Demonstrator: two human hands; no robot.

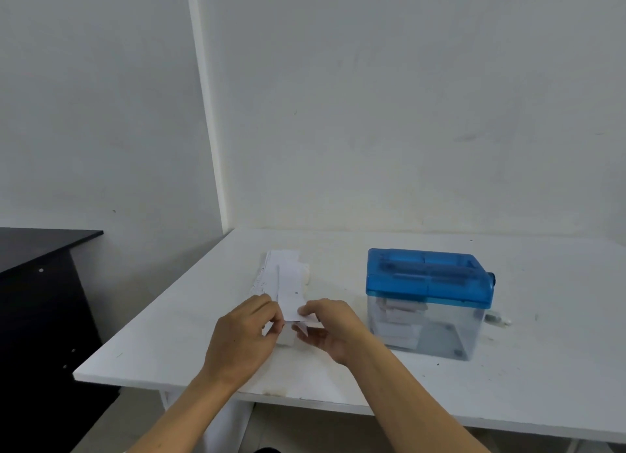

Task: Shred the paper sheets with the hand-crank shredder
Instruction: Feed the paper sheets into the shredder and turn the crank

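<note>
A hand-crank shredder [429,300] with a blue lid and a clear bin stands on the white table [542,368], right of centre. White shreds lie inside the bin. Its crank handle [498,318] shows at the right side, mostly hidden. A stack of white paper sheets [274,276] lies left of the shredder. My left hand [244,337] and my right hand [330,330] both pinch the near end of one narrow paper strip [289,296] just in front of the stack. The strip's lower end is hidden behind my fingers.
A black desk [37,283] stands to the left, apart from the table and lower. A white wall runs right behind the table. The table's front edge crosses under my forearms.
</note>
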